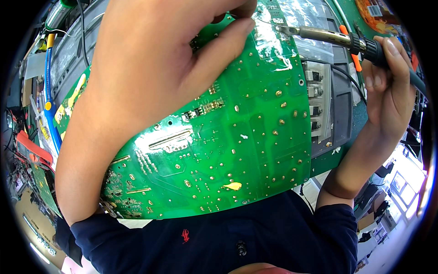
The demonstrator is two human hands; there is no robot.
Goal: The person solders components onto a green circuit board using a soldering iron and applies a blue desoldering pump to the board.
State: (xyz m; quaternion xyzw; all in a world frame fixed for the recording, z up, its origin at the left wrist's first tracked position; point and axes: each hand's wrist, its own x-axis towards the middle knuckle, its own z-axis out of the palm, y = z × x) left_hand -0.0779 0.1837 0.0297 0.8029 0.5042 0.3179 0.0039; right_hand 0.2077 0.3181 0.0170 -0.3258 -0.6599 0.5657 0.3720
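Note:
A large green circuit board (255, 150) lies in front of me, its solder-joint side up. My left hand (146, 64) reaches across its upper left, with thumb and fingers pinched together. From that pinch a thin solder wire (262, 21) appears to run toward the iron's tip; the fingers partly hide it. My right hand (388, 91), off the board's right edge, is closed round the dark grip of a soldering iron (324, 35). The iron's metal shaft points left, its tip over the shiny upper right area of the board. Whether the tip touches a joint, I cannot tell.
Under the board's right side is a grey tray (341, 107) holding packed metal-and-black parts (315, 92). A clear plastic bag (310, 16) lies behind the iron. A black cable (349, 75) crosses the tray. At left are a blue-handled tool (48, 82) and a red-handled tool (34, 148).

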